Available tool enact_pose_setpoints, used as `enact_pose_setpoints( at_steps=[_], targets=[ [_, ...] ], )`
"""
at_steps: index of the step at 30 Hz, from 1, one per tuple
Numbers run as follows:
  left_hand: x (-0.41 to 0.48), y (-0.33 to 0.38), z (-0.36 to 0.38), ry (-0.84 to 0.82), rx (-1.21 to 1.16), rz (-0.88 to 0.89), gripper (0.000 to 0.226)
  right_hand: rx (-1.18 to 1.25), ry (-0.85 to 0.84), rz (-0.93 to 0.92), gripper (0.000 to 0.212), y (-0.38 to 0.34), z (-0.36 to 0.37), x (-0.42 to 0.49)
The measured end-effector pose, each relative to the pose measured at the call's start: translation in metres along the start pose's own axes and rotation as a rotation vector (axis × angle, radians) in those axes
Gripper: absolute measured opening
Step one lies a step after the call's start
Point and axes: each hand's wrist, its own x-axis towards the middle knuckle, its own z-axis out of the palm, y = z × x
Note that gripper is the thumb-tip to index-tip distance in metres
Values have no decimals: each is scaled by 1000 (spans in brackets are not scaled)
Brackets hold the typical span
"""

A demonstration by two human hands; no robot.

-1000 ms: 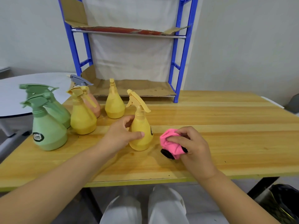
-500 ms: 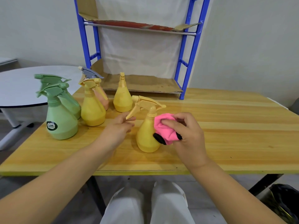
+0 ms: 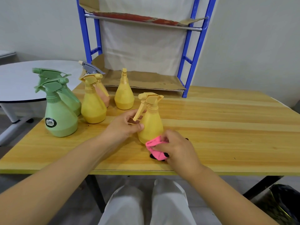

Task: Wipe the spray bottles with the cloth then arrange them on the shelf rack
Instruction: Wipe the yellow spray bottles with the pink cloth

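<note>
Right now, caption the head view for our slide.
Left hand grips yellow plastic spray bottle; right hand presses pink cloth to its base.

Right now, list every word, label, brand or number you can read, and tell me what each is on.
Black oval label on the front green spray bottle: white print, too blurred to read.
Red print on the upper-shelf cardboard: no letters legible.
No other text shows.

A pale wooden desk (image 3: pixel 227 127) with a yellow front edge spans the middle, a round white table (image 3: pixel 21 82) stands at nine o'clock, white-trousered knees (image 3: pixel 146 207) show at six, and a black bag (image 3: pixel 283 207) sits at five.
</note>
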Motion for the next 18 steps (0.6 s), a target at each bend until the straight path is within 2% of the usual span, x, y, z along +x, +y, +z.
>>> enact_pose_setpoints(
  at_steps=[1,3,5,7,10,12,18],
  targets=[
    [2,0,0,2,21,1,45,-1,-45,21,19,1,0,0],
    [4,1,-1,-6,58,-7,47,12,-111,57,42,5,1,2],
    [6,3,-3,-26,96,-28,47,39,-130,51,51,7,-3,5],
    [8,5,-4,-41,72,-36,44,72,-63,50,46,6,-12,10],
    [9,10,-2,-29,-22,-9,35,94,182,100,35,2,-25,25],
    [10,10,1,-22,-59,7,33,119,273,133,36,0,-26,38],
    [13,5,0,-24,-64,7,30,22,182,56,49,3,-6,39]
  ],
)
